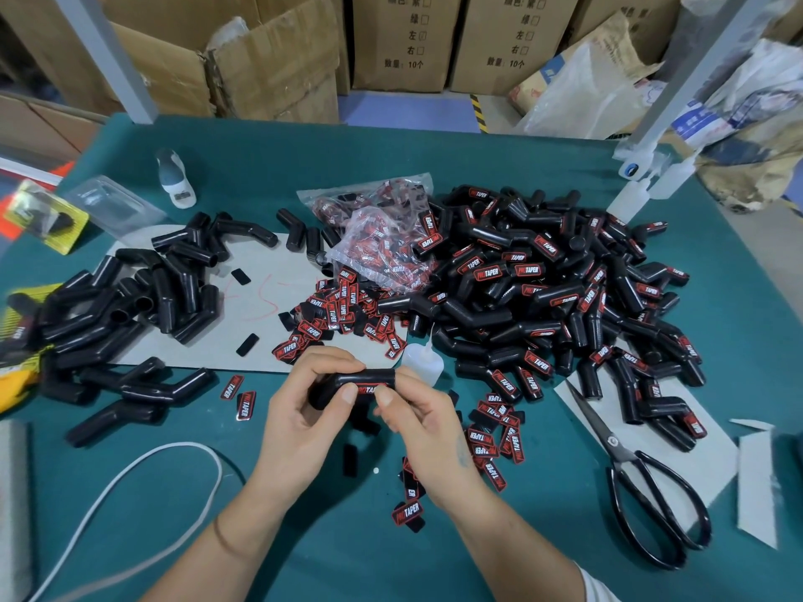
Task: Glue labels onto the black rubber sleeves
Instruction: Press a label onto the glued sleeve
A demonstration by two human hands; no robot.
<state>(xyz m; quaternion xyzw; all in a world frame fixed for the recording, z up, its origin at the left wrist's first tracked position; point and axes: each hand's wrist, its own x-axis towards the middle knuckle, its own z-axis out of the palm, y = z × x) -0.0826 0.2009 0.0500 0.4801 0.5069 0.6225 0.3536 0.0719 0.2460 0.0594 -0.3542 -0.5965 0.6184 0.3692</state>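
Both hands hold one sleeve [354,384] above the table [356,558]: left hand [300,421] grips it, right hand [417,421] thumb presses its label [369,389], fingers curled

The label [370,388] on the held sleeve [356,386] is half covered by both thumbs; the sleeve's near end hides behind the left hand [304,410]. The yellow package [15,336] is cut off at the left edge

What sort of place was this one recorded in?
Probably a small factory or warehouse workbench: stacked cardboard cartons behind a green-covered table, and bulk piles of black rubber sleeves with loose labels.
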